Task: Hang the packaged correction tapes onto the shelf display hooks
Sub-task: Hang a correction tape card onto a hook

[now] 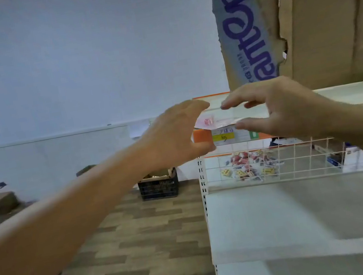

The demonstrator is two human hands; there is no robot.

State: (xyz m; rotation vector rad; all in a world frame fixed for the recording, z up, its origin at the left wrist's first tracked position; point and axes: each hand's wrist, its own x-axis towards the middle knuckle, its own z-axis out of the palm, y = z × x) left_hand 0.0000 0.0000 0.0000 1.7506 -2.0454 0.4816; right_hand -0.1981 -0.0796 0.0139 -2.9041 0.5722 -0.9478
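One packaged correction tape (pixel 211 122), a clear flat pack with a pink piece inside, lies edge-on at the front of the top shelf (pixel 348 95), between my hands. My left hand (pixel 173 136) is raised to its left, fingers and thumb curved apart like a C, and hides the pack's left end. My right hand (pixel 281 108) is at its right end. The right thumb tip touches the pack from below, while the index finger stays apart above it. No display hook shows in this blurred view.
A yellow price label (pixel 223 135) sits on the shelf edge below the pack. Lower down, a white wire basket (pixel 299 160) holds several small packets. Torn cardboard (pixel 301 26) stands on the shelf top. A black crate (pixel 158 185) stands on the wooden floor at left.
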